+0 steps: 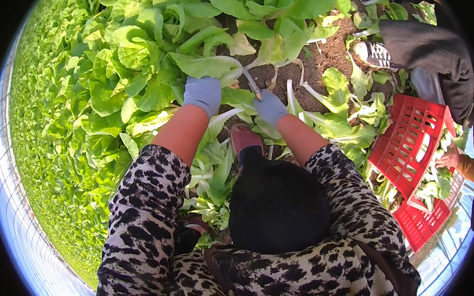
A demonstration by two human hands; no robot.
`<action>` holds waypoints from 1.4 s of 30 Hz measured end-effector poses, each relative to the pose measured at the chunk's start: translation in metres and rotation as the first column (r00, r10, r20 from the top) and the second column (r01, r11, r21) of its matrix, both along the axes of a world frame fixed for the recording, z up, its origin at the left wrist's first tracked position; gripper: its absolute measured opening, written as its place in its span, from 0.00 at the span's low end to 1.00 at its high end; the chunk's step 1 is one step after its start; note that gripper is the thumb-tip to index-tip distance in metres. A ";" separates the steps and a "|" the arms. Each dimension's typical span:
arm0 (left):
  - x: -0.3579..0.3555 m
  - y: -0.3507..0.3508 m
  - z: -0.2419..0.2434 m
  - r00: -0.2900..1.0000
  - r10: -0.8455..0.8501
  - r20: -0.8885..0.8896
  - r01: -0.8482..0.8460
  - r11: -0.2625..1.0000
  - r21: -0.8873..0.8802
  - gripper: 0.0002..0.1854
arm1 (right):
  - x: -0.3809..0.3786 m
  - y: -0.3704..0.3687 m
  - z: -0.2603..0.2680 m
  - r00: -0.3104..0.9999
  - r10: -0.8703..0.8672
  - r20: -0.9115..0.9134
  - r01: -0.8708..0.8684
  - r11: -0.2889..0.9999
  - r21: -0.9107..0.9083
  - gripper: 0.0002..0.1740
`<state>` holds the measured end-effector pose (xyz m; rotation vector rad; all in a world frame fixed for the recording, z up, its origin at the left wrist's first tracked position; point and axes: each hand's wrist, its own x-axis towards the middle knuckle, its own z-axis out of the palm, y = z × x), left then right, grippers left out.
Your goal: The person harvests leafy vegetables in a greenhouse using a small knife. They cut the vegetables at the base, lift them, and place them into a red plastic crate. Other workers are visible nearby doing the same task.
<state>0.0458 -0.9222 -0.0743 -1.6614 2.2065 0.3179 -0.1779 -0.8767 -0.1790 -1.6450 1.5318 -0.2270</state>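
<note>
My left hand [203,94], in a light blue-grey knit glove, reaches in at the base of a leafy green plant [203,65]. Leaves cover its fingers, so its grip is hidden. My right hand [271,107], gloved alike, is closed round the handle of a knife [251,80]. The narrow grey blade points up and left, its far end at the pale stem of the same plant. Cut or fallen leaves [339,123] with white stalks lie on the brown soil just right of this hand.
Dense leafy greens [69,127] fill the left side. At right, another person's dark trouser leg [419,45] and black sneaker [377,55] stand close by. Red plastic crates [407,140] sit below, with that side's bare hand [448,158] over greens. My reddish shoe [245,139] is between my arms.
</note>
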 end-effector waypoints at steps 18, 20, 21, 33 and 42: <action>0.024 0.163 0.161 0.252 0.707 -0.660 -0.224 0.707 0.671 0.27 | -0.003 0.038 0.226 0.568 -0.097 0.817 -0.013 0.992 0.127 0.37; 0.028 0.176 0.169 0.431 0.606 -0.669 -0.334 0.796 0.506 0.31 | 0.003 0.047 0.235 0.600 -0.099 0.794 -0.056 0.985 0.165 0.35; 0.029 0.180 0.171 0.520 0.552 -0.652 -0.368 0.833 0.412 0.33 | 0.005 0.051 0.237 0.595 -0.128 0.793 -0.072 0.975 0.211 0.34; 0.005 0.165 0.138 -0.049 0.698 -0.714 -0.073 0.711 0.700 0.44 | 0.022 0.058 0.195 0.664 -0.163 0.730 -0.125 0.938 0.323 0.22; 0.034 0.064 0.080 0.935 -0.347 0.070 0.352 0.886 -0.303 0.22 | 0.068 0.025 0.033 0.992 0.057 0.113 -0.033 0.978 -0.206 0.16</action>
